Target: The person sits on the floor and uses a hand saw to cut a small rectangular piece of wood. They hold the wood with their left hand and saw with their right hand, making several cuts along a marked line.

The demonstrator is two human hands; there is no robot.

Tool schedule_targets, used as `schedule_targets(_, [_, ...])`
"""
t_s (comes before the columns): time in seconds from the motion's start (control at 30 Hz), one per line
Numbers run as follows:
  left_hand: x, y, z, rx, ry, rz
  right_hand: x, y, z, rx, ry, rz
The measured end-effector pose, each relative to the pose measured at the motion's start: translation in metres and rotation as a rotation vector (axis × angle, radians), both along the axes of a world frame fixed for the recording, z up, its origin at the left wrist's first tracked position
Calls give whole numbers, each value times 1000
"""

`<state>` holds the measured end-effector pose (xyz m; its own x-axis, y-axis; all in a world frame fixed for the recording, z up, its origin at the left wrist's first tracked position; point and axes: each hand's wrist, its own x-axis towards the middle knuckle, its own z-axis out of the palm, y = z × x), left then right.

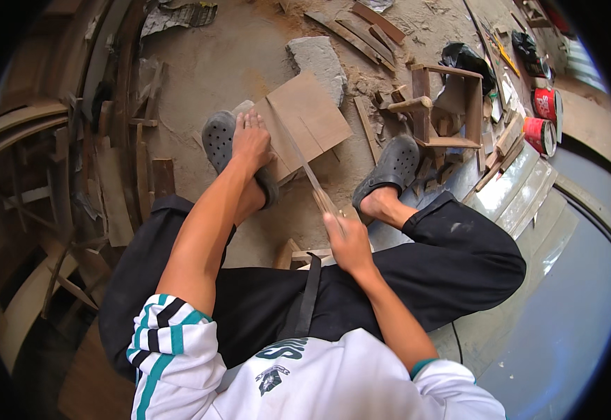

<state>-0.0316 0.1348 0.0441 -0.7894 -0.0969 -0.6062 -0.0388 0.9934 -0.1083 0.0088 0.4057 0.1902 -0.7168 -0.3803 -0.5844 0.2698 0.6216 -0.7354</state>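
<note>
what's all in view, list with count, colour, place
wooden board: one, tan, upper middle
handsaw: one, grey, across the board
concrete slab: one, grey, beyond the board
wooden frame: one, brown, upper right
plastic bag: at least one, black, beyond the frame
tins: at least two, red, far right
glossy panels: several, pale, right
wood scraps: many, brown, left and upper right
clogs: two, dark grey, flanking the board
trousers: one pair, black, lower middle
shirt: one, mostly white, lower edge
left hand: one, bare, board's left edge
right hand: one, bare, gripping the handsaw
</note>
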Motion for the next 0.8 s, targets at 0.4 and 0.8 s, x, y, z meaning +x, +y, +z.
schedule_targets(0.4, [4,0,-7,-4,15,11,2,9,-40,-73,10,21])
schedule_targets(0.8, [1,5,1,25,-18,46,-40,-43,-89,-102,22,54])
